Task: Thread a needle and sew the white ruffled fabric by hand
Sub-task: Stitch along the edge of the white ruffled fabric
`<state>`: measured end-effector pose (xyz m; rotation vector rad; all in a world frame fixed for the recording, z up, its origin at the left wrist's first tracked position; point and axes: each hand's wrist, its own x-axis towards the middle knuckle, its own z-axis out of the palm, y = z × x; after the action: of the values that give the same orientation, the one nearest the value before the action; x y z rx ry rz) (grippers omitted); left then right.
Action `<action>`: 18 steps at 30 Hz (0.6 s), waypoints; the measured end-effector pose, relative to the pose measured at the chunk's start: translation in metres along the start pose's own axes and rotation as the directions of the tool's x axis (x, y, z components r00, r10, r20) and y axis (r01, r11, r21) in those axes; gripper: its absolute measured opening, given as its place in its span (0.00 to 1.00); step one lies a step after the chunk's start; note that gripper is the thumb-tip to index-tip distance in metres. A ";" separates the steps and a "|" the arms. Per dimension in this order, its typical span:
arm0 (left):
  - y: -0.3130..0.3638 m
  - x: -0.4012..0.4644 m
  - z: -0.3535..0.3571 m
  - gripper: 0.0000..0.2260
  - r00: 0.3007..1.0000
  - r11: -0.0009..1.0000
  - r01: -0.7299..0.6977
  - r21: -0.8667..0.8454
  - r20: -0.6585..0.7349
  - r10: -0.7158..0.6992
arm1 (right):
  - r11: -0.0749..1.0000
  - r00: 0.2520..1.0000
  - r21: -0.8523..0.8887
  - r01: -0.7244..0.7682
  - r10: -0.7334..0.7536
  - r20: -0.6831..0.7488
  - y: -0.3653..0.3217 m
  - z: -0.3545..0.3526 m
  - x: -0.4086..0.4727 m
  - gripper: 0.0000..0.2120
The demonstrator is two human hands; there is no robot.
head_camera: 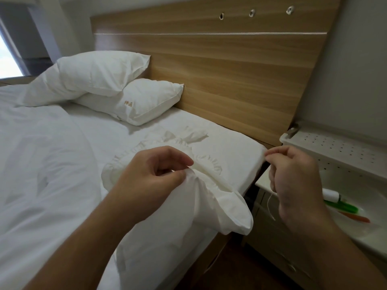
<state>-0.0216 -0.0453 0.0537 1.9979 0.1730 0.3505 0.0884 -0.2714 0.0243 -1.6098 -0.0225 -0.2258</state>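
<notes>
Pinching a gathered fold of the ruffled fabric (201,185) at the bed's (52,164) edge, the left hand (150,170) steadies it while the right hand (297,174), fingers curled, draws white thread (270,204) taut, needle unseen, so sewing looks underway, most stitches apparently left.

Bedroom: white-sheeted bed (52,164), pillows (100,74), wooden headboard (230,70), bedside cabinet (282,237).

Hands on ruffled fabric (211,172) and thread (270,204)
</notes>
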 end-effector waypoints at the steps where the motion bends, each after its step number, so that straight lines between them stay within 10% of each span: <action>1: 0.001 0.000 0.000 0.12 1.000 1.000 0.000 0.003 0.003 0.000 | 0.999 1.000 -0.029 0.018 -0.018 -0.025 0.000 0.001 0.000 0.07; 6: 0.004 -0.003 0.002 0.15 0.999 1.000 0.003 -0.010 0.051 -0.003 | 0.980 0.958 -0.056 0.193 -0.176 0.228 -0.014 0.005 -0.015 0.10; 11: 0.009 -0.006 0.004 0.14 0.989 0.998 -0.058 0.005 0.136 0.057 | 0.998 0.644 0.030 0.051 -0.055 0.763 -0.012 0.022 -0.032 0.09; 18: 0.008 -0.005 0.004 0.11 0.984 0.990 -0.129 0.055 0.129 0.121 | 0.999 0.667 0.018 0.051 -0.048 0.744 -0.002 0.030 -0.031 0.08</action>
<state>-0.0258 -0.0534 0.0579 2.0918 -0.0220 0.3010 0.0612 -0.2377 0.0202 -1.6070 -0.7092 0.4191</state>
